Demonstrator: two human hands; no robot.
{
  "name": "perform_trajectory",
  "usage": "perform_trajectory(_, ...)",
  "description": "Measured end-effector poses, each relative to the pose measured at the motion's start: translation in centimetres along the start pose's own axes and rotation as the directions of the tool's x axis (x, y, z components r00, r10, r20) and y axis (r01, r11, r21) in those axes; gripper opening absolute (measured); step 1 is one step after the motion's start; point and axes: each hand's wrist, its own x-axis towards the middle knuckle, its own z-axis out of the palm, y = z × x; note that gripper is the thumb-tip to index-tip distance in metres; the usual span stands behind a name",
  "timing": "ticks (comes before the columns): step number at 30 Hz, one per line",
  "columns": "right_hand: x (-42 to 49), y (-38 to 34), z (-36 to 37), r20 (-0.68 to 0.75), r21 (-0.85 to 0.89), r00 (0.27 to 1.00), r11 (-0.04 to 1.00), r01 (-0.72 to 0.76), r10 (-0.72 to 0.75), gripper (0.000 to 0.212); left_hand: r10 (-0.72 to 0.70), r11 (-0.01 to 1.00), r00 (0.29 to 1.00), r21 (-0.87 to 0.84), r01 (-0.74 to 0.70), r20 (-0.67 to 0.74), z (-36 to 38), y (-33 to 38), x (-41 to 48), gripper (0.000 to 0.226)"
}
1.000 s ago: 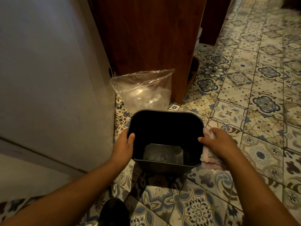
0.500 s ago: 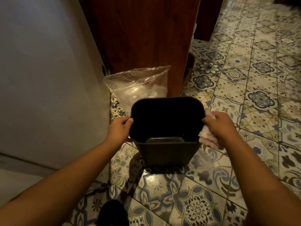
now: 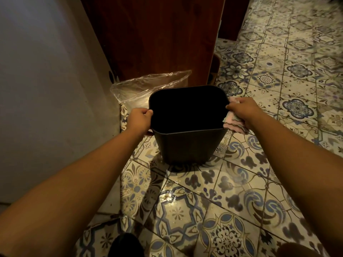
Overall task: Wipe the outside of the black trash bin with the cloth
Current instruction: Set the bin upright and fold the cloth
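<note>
The black trash bin [image 3: 187, 147] stands upright on the patterned tile floor, its open mouth facing up and its inside dark. My left hand [image 3: 138, 120] grips the bin's left rim with the fingers curled over the edge. My right hand [image 3: 243, 110] holds a pink and pale green cloth [image 3: 233, 124] against the outside of the bin's right wall, just below the rim. Part of the cloth hangs out under my palm.
A clear plastic bag [image 3: 148, 86] lies behind the bin against a dark wooden cabinet [image 3: 157, 34]. A grey wall [image 3: 46, 80] runs along the left. The tile floor [image 3: 204, 210] looks wet near the bin. A dark rounded object [image 3: 126, 245] sits at the bottom edge.
The bin has tipped from leaning toward me to upright, so its inner bottom no longer shows. Both hands stayed on its sides, and the cloth remains pressed on the right wall.
</note>
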Motion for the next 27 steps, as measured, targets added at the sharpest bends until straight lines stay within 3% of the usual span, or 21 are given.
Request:
perform_trajectory(3, 1.2, 0.5, 0.3, -0.006, -0.023, 1.0, 1.0, 0.006, -0.006, 0.007, -0.012, 1.0, 1.0, 0.006, 0.012, 0.007, 0.2, -0.2, 0.5, 0.029)
perform_trajectory(6, 1.6, 0.5, 0.5, -0.015, -0.011, 1.0, 1.0, 0.005, -0.005, 0.028, 0.0, 1.0, 1.0, 0.014, 0.0, -0.002, 0.3, -0.2, 0.3, 0.029)
perform_trajectory(12, 2.0, 1.8, 0.5, -0.022, -0.014, 0.999, 0.999, 0.048, -0.048, 0.035, 0.056, 0.998, 0.998, 0.027, -0.055, -0.032, 0.9, -0.9, -0.5, 0.031)
perform_trajectory(17, 1.8, 1.6, 0.4, 0.011, 0.037, 1.0, 0.999, -0.008, 0.008, 0.014, 0.051, 0.999, 0.999, 0.0, -0.051, 0.006, 0.6, -0.8, -0.5, 0.032)
perform_trajectory(27, 1.6, 1.2, 0.6, 0.01, 0.102, 0.999, 0.994, -0.048, 0.047, 0.008, -0.027, 0.997, 0.999, -0.071, 0.029, 0.026, 0.6, -0.4, -0.7, 0.031)
